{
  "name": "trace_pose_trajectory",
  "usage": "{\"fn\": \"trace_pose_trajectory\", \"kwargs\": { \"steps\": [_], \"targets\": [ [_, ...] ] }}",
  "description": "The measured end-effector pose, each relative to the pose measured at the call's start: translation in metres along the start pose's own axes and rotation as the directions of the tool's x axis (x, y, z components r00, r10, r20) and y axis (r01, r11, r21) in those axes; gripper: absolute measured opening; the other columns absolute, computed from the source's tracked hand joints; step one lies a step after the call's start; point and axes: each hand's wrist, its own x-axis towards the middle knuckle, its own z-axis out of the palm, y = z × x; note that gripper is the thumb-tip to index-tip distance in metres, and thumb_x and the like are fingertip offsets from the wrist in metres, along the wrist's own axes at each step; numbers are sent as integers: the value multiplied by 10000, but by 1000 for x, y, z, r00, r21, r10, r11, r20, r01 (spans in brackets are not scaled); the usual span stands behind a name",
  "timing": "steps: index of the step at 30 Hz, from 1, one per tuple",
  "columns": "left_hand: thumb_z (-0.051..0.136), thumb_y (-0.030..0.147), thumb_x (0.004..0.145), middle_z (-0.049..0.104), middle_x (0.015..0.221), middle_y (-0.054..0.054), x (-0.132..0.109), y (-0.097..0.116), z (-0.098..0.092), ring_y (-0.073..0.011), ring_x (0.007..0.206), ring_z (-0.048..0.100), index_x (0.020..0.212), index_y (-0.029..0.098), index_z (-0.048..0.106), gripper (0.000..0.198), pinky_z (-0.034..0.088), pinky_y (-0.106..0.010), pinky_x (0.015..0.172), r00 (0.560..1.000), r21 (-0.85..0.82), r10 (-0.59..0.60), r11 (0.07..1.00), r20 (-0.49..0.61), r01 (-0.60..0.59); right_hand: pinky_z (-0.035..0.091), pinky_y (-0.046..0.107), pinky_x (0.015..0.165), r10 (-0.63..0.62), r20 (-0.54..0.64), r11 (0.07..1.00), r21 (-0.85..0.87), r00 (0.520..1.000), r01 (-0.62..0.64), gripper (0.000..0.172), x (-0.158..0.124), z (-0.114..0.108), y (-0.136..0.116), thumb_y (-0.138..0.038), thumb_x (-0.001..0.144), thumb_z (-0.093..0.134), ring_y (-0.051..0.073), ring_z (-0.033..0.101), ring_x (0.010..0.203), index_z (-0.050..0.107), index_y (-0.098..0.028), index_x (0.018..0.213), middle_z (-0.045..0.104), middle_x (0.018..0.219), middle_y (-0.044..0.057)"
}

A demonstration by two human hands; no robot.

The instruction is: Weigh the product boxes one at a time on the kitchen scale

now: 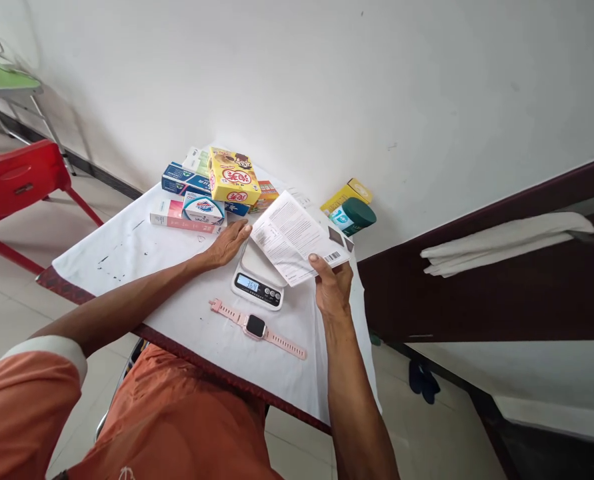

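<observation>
So the flat white printed pack (pixel 297 237) was lying tilted across the pan of the little kitchen scale (pixel 257 283), far wider than the pan, sticking out on both sides. The right hand (pixel 333 288) had its near corner pinched, thumb on top by the barcode. The left hand (pixel 228 243) lay open and palm down, fingertips just at the pack's left edge. I couldn't tell if it was actually pressing on it.

My worry: with either hand touching the pack, the lit display could show nonsense, since any push or lift goes straight into the number. And with that overhang, I reckon it could tip off the pan if let go carelessly.

A pink smartwatch (pixel 257 327) lay on the surface (pixel 141 247) just in front of the scale, right under the right wrist, so it looked easy to knock off the near edge. Behind the left hand was a loose pile: a yellow box (pixel 233 177) on a blue box (pixel 181 179), plus a soap packet (pixel 204 208) on a pink box (pixel 169 217). It looked bumpable. A green-lidded jar (pixel 354 217) lay on its side at the far right edge and looked like it could roll.
</observation>
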Motion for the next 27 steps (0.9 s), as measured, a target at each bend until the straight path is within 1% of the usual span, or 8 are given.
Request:
{"fn": "trace_pose_trajectory", "kwargs": {
  "steps": [6, 9, 11, 13, 16, 19, 22, 27],
  "targets": [
    [191, 786, 1060, 649, 1527, -175, 2, -4, 1, -334, 1472, 561, 1462, 166, 602, 845, 417, -499, 1279, 1000, 1, -3, 1000, 17, 3, 502, 540, 1187, -1, 39, 998, -57, 999, 3, 784, -10, -9, 10, -493, 733, 922, 303, 693, 1289, 651, -225, 1418, 745, 1370, 125],
    [202, 784, 1062, 672, 1487, -175, 2, -5, 1, -330, 1422, 599, 1451, 168, 611, 835, 446, -492, 1251, 1000, -3, 0, 1000, 21, 1, 505, 517, 1184, -10, 76, 1000, -2, 997, 10, 900, -15, -16, 17, -652, 685, 923, 314, 650, 1363, 617, -278, 1445, 692, 1443, 114],
    [197, 771, 1068, 683, 1457, -184, 2, -3, 0, -331, 1383, 624, 1432, 157, 618, 828, 464, -498, 1230, 1000, 5, -10, 1000, 27, 10, 529, 513, 1150, 29, 38, 997, 65, 999, -31, 899, -20, -24, 26, -875, 734, 748, 319, 626, 1394, 618, -304, 1416, 665, 1455, 107],
    [197, 750, 1078, 673, 1468, -198, 2, -1, 0, -334, 1373, 630, 1443, 139, 604, 819, 464, -507, 1228, 999, 12, -17, 1000, 29, 17, 567, 508, 1083, 124, -77, 989, 92, 989, -116, 881, -23, -34, 37, -988, 815, 482, 312, 640, 1357, 632, -299, 1343, 669, 1394, 109],
    [195, 714, 1092, 664, 1489, -205, 1, 0, -1, -337, 1395, 614, 1450, 133, 595, 791, 453, -518, 1239, 1000, 14, -4, 1000, 27, 4, 614, 465, 938, 263, -269, 964, 30, 926, -265, 857, -26, -49, 53, -992, 825, 398, 296, 688, 1184, 634, -255, 1193, 683, 1206, 112],
    [197, 698, 1100, 682, 1469, -183, 1, 0, 0, -329, 1417, 598, 1430, 153, 611, 760, 443, -510, 1252, 1000, 17, 11, 1000, 29, -12, 615, 420, 858, 274, -347, 956, -2, 897, -293, 851, -26, -55, 62, -994, 791, 447, 277, 692, 1083, 631, -235, 1132, 676, 1121, 101],
    [204, 695, 1104, 671, 1489, -173, 1, -2, 0, -318, 1442, 582, 1446, 159, 603, 751, 430, -490, 1267, 999, 18, 17, 1000, 44, -17, 602, 414, 878, 223, -342, 968, -31, 913, -248, 861, -27, -51, 62, -987, 816, 410, 278, 674, 1148, 633, -241, 1185, 672, 1197, 111],
    [235, 674, 1110, 642, 1518, -197, 2, -5, 2, -338, 1471, 549, 1510, 134, 555, 744, 392, -525, 1290, 998, 51, 21, 998, 54, -24, 573, 443, 967, 156, -223, 978, -104, 962, -182, 872, -31, -41, 56, -955, 851, 373, 306, 614, 1330, 635, -269, 1321, 647, 1368, 132]
  ]
}}
